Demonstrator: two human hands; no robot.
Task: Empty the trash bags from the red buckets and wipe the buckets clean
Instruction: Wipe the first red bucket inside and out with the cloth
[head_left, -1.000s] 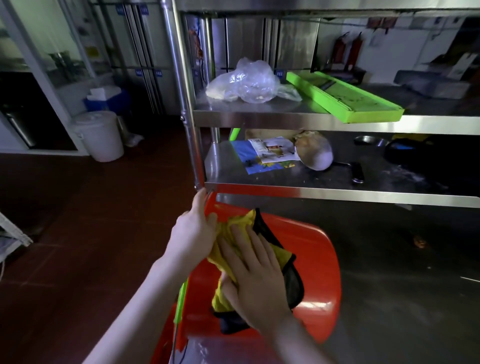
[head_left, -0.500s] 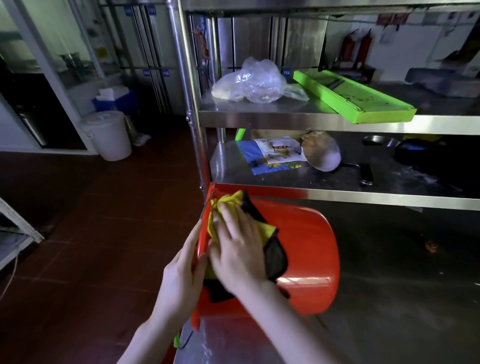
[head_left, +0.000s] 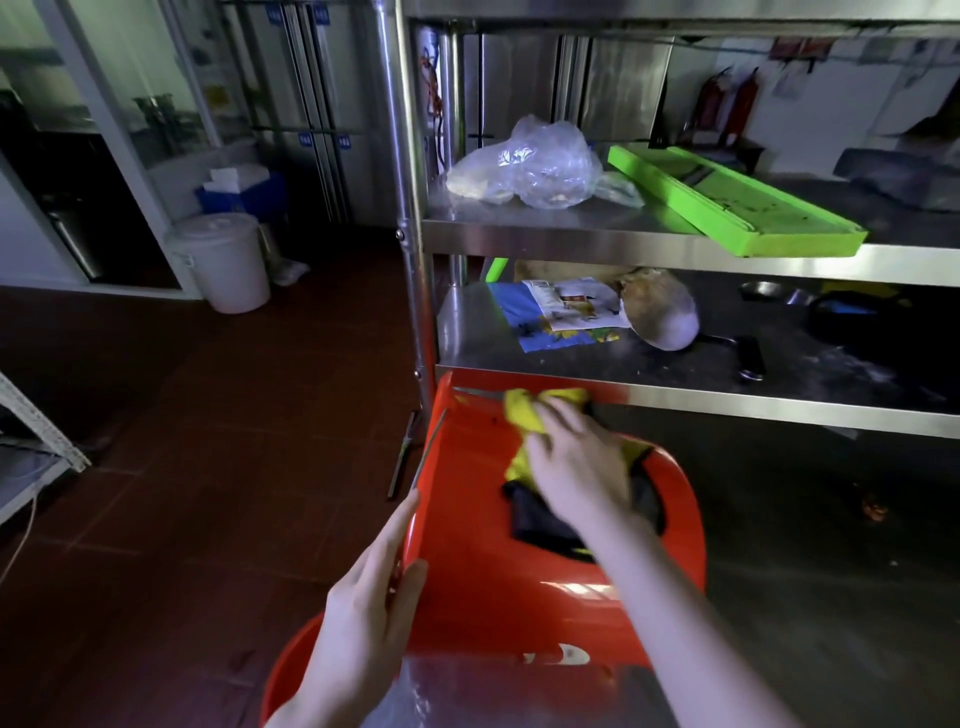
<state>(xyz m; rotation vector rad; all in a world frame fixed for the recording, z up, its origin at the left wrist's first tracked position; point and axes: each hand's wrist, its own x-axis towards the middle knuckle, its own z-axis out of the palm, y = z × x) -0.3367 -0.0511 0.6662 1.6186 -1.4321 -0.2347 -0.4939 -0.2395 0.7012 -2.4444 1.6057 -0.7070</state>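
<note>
The right hand (head_left: 576, 462) lies flat, fingers spread, pressing a yellow-and-black cloth (head_left: 524, 415) against the side of a red bucket (head_left: 483, 571) that lies tipped on a steel table (head_left: 831, 597). The left hand (head_left: 363, 608) pinches the bucket's rim, thumb on one side and fingers on the other, steadying it. Since a second ago the cloth has slid up the wall toward the far rim, and the left hand has dropped from the far rim to the near edge. The wipe seems to be covering new ground, so this bucket looks well along.

A second red bucket (head_left: 291, 670) shows only as a rim at the bottom edge, below the left arm; what it holds is hidden. The right hand is motion-blurred, and the tipped bucket's mouth faces away.
</note>
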